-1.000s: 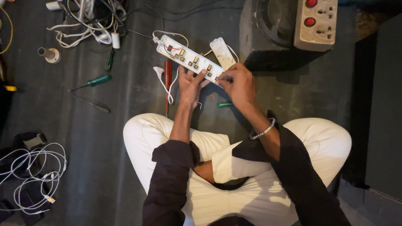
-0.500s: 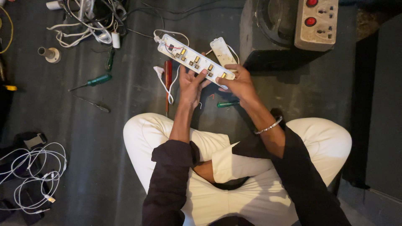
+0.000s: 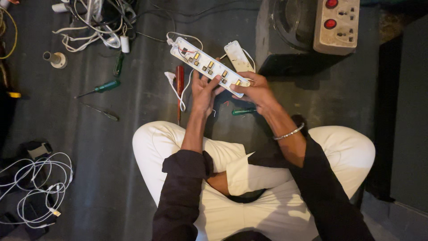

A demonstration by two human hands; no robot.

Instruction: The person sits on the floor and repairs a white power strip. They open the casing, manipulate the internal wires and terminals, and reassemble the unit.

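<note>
you've got a long white opened power strip (image 3: 207, 65), brass contacts and wires facing up, lying tilted just above the red-handled screwdriver (image 3: 179, 82) on the floor.

no packages, labels, signs, screens visible

The opened power strip (image 3: 209, 67) lies slantwise at upper centre of the frame, held above the floor (image 3: 133, 116) between the left hand (image 3: 204, 91) below it and the right hand (image 3: 254, 91) at its lower right end. A screwdriver (image 3: 179, 87) lies just left of the left hand, another screwdriver (image 3: 99, 88) farther left. A cable tangle (image 3: 93, 27) fills the upper left, a coiled cable (image 3: 38, 189) the lower left, and a socket box (image 3: 336, 24) sits at upper right.
</note>
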